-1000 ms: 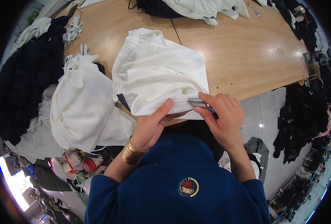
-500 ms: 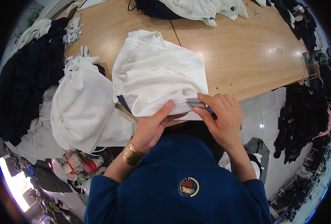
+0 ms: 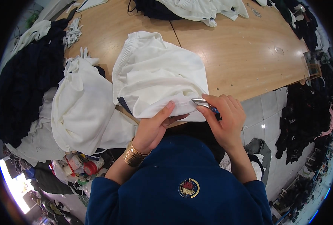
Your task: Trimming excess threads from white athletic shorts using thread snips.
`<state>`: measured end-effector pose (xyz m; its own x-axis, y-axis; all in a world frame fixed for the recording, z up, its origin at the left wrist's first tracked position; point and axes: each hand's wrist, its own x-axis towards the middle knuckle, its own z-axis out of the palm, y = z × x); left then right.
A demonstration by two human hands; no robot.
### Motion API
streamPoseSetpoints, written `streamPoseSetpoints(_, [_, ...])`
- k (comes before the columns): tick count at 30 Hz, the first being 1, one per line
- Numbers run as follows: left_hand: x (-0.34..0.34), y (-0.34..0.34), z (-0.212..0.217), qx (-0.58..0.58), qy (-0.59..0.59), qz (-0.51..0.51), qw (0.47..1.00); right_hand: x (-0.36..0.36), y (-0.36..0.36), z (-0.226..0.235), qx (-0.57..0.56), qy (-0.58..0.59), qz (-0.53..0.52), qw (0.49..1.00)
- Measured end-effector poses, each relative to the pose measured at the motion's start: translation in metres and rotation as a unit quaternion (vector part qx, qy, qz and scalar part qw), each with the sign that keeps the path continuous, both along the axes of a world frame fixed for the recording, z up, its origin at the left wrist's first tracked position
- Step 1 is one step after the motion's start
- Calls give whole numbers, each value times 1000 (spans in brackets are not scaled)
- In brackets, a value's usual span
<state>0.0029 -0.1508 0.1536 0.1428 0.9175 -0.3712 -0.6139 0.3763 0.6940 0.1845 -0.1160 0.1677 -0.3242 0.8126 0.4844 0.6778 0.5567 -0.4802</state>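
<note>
White shorts (image 3: 159, 67) with a gathered elastic waistband and a small navy stripe lie on the near part of the table. My left hand (image 3: 155, 125) pinches their near edge, thumb on top and fingers underneath. Between the thumb and fingers of my right hand (image 3: 226, 118) is a pair of small thread snips (image 3: 202, 102) with metal blades and a bit of blue on the handle. The blade tips point left, just over the cloth to the right of my left thumb. A second white garment (image 3: 84, 108) lies bunched to the left of the shorts.
Dark navy clothes (image 3: 31, 75) are heaped at the left. White and navy garments (image 3: 196, 9) lie at the table's far edge. Cut white strips (image 3: 73, 33) rest at the far left. The wooden table (image 3: 245, 56) ends at the right above a tiled floor (image 3: 267, 112).
The snips have drawn back slightly to the right with my right hand, and their blades look a little further apart. My left hand keeps its hold on the shorts.
</note>
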Motion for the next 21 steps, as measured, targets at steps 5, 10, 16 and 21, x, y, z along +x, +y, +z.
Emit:
streamPoseSetpoints(5, [1, 1, 2, -16, -28, 6, 999, -1, -4, -3, 15, -2, 0, 1000])
streamPoseSetpoints(10, [0, -1, -5, -90, -153, -9, 984, -5, -5, -4, 1, 23, -11, 1000])
streamPoseSetpoints(16, [5, 0, 1, -66, -105, -23, 992, -5, -4, -1, -1, 39, -25, 999])
streamPoseSetpoints(21, [7, 0, -2, -48, -120, -6, 992, -5, -7, 2, -18, 26, -28, 999])
